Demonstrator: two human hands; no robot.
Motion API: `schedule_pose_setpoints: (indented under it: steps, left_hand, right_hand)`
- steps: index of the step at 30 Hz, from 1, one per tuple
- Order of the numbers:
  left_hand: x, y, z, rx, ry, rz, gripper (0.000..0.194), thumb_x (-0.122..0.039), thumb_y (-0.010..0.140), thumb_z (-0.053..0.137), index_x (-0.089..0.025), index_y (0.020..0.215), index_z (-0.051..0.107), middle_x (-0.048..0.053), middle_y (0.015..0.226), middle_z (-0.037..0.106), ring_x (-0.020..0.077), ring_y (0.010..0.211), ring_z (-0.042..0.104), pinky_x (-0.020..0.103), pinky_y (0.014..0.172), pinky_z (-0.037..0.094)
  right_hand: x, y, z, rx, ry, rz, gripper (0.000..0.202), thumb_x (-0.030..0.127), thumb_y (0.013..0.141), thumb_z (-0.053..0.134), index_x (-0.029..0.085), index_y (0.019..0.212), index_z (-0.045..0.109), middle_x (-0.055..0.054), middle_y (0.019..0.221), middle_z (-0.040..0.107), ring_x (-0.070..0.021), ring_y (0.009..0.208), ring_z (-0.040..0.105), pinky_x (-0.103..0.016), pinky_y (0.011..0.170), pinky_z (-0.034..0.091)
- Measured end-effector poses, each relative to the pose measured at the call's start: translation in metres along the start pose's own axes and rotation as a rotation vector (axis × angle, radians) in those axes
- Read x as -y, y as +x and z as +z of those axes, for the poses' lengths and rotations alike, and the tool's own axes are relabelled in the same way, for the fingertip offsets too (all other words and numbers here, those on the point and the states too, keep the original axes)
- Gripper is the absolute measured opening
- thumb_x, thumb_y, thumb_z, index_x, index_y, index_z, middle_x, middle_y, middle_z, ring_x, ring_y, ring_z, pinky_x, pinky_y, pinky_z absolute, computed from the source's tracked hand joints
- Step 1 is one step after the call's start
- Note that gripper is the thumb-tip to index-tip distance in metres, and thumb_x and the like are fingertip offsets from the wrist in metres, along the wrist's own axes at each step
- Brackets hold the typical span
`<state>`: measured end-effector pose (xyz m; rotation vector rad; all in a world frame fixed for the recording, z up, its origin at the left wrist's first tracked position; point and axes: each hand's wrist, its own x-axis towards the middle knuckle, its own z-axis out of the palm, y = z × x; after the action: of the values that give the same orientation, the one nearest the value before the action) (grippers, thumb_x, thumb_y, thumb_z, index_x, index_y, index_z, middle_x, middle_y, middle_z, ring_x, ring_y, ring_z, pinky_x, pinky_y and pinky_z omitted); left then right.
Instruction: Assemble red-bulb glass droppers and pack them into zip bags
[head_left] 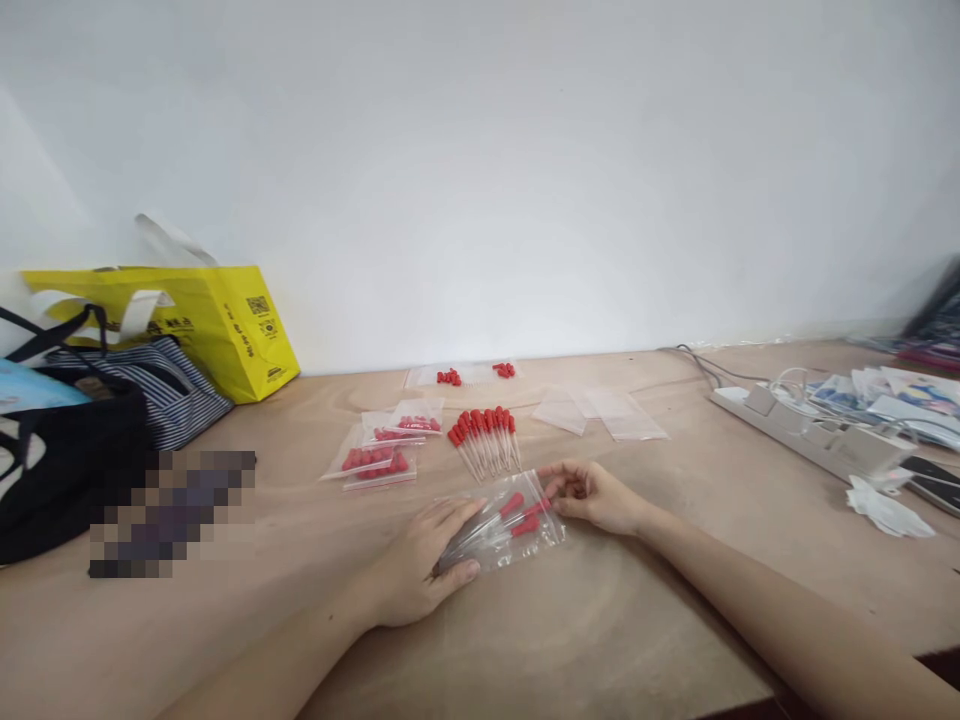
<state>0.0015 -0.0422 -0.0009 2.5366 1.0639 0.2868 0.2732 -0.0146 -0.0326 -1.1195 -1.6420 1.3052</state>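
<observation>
A clear zip bag (495,540) lies near the table's front, with a few red-capped droppers inside, their red ends toward the right. My left hand (424,565) grips the bag's left end between thumb and fingers. At the bag's right edge, my right hand (592,497) has its fingers curled and closed around a red dropper end (538,508). Just behind the bag, several red-topped droppers (487,435) are fanned out on the table. Filled bags of red caps (375,460) overlap to the left of them. Flat transparent bags (622,415) lie at the right.
Along the wall is a long clear bag (472,373) with red caps. A yellow bag (255,335), striped bag (176,385) and black bag (90,470) stand left. A power strip (802,440), a crumpled tissue (889,508), a phone (934,483) and cards are right.
</observation>
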Motion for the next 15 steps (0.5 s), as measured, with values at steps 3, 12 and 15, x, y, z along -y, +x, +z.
schedule_pose_setpoints:
  steps: [3,12,15]
  left_hand:
    - [-0.002,0.000,-0.001,0.004,0.003,-0.007,0.055,-0.039,0.083,0.042,-0.025,0.133,0.024,0.006,0.135,0.035,0.0257,0.121,0.033,0.046,0.100,0.028]
    - [-0.002,0.001,-0.001,-0.023,0.009,0.014,0.053,-0.038,0.083,0.041,-0.026,0.132,0.025,0.005,0.134,0.037,0.0243,0.120,0.035,0.045,0.101,0.027]
    - [-0.001,0.000,0.000,-0.001,0.008,-0.006,0.053,-0.037,0.084,0.041,-0.025,0.132,0.024,0.005,0.135,0.036,0.0245,0.122,0.033,0.044,0.101,0.028]
  right_hand:
    - [-0.002,0.002,0.005,-0.005,0.020,-0.043,0.040,0.024,0.061,0.066,0.014,0.099,0.056,0.001,0.072,0.061,-0.0087,0.059,0.053,-0.022,0.058,0.042]
    - [0.002,0.012,0.023,0.004,0.087,-0.032,0.052,0.036,0.061,0.068,0.012,0.105,0.055,-0.003,0.073,0.067,-0.0142,0.064,0.060,-0.027,0.061,0.046]
    - [0.002,0.011,0.018,0.057,0.114,-0.009,0.058,0.036,0.062,0.067,0.011,0.112,0.051,-0.004,0.076,0.067,-0.0123,0.061,0.059,-0.025,0.059,0.045]
